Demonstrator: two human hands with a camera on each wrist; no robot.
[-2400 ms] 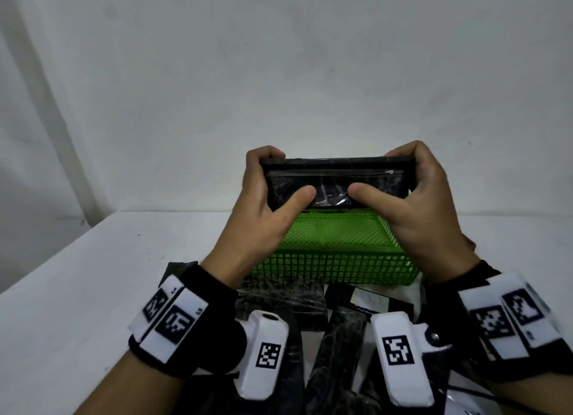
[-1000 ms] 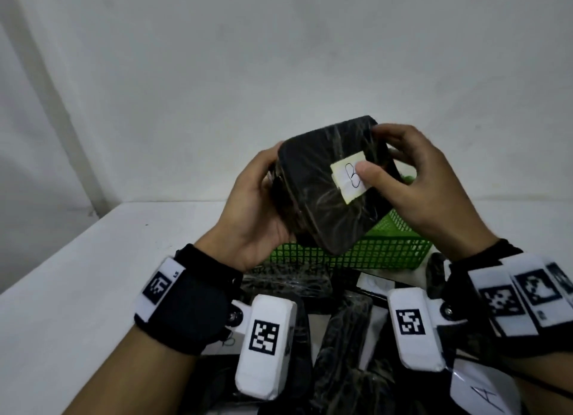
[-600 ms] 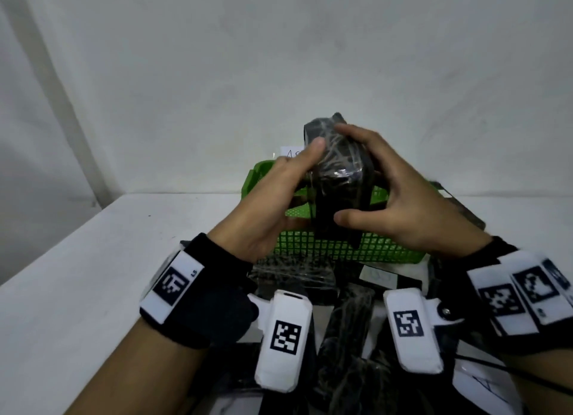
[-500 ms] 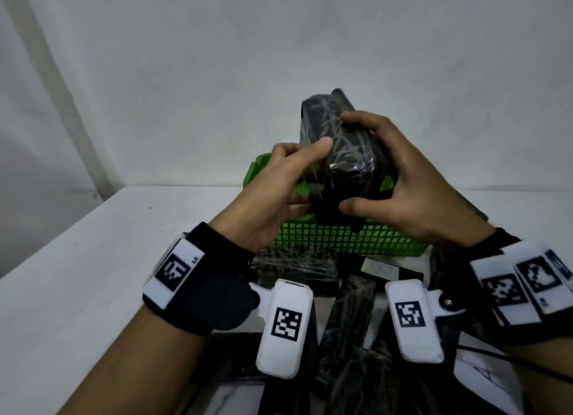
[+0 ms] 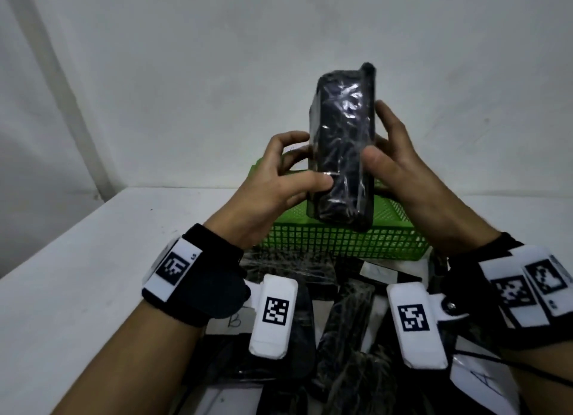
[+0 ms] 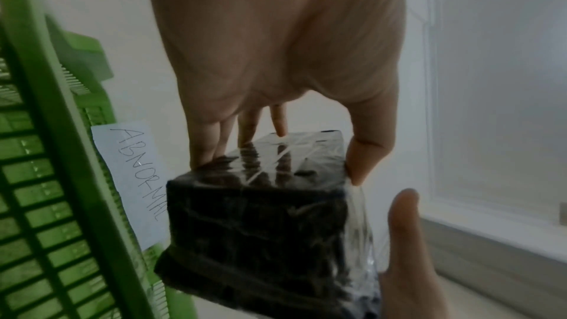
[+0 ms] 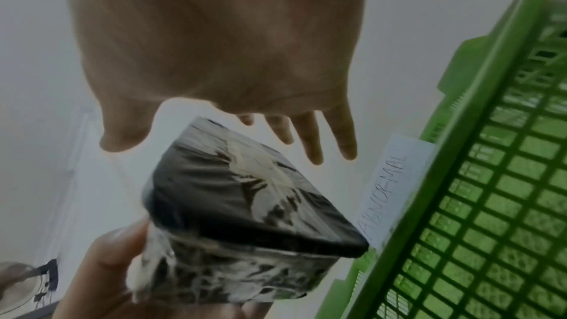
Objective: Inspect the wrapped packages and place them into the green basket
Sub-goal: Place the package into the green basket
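A black package [image 5: 342,148] wrapped in clear film stands upright on its end in the air, above the near side of the green basket [image 5: 341,244]. My left hand [image 5: 305,163] grips its lower left side, thumb on the front face and fingers behind. From the right, my right hand [image 5: 376,132] holds it, thumb on the front and fingers along the far edge. The left wrist view shows the package [image 6: 257,227] between my left fingers [image 6: 208,149] and thumb. In the right wrist view the package [image 7: 245,203] tilts beside the basket [image 7: 490,191].
A paper label reading ABNORMAL [image 6: 135,183] is fixed to the basket's rim. Several more black wrapped packages [image 5: 344,327] with white labels lie on the white table [image 5: 77,284] between my forearms. The basket stands close to a white wall [image 5: 279,58].
The package went from lying flat between both hands to being turned over, its label showing briefly, and now stands on end, higher above the basket. Both hands shifted their hold.
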